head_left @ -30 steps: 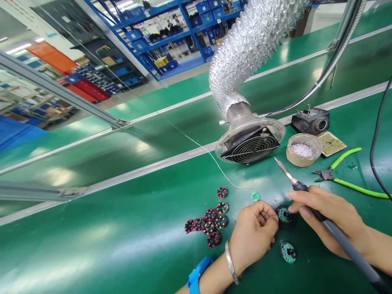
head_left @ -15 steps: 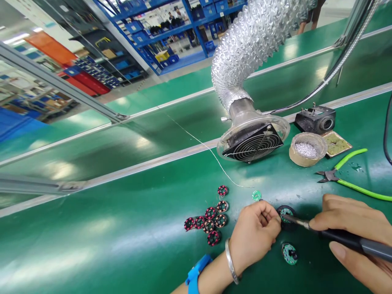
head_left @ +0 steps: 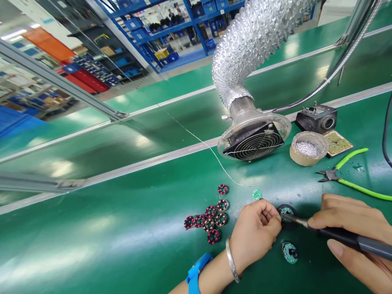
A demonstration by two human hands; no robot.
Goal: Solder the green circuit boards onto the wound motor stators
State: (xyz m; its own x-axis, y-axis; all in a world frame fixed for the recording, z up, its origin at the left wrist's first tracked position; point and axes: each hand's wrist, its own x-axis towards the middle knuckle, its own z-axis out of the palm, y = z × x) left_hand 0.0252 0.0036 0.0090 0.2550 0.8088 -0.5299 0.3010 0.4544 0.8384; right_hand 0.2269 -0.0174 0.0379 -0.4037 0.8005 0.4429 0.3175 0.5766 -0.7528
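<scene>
My right hand (head_left: 357, 222) grips a soldering iron (head_left: 343, 240), its tip touching or just above a small round green circuit board (head_left: 287, 211) set in a black ring-shaped holder (head_left: 288, 225). Close at the board's left edge, my left hand (head_left: 255, 230) has thumb and fingertips pinched together; whatever is between them is too small or hidden to make out. Nearer to me lies another round circuit board (head_left: 289, 252) with a black part in its centre. Beyond my left hand sits a small bright green disc (head_left: 256, 194), partly covered by the fingers.
Several motor coil rings (head_left: 213, 236) with red and copper windings lie left of my left hand. A thin solder wire (head_left: 219, 162) curves across the bench. A fume extractor (head_left: 254, 143) hangs ahead. Green-handled cutters (head_left: 332, 175), a tub of metal bits (head_left: 308, 153) and a black iron stand (head_left: 318, 118) are at right.
Both hands and the soldering iron hold nearly the same place at the board. The whole view has shifted very slightly.
</scene>
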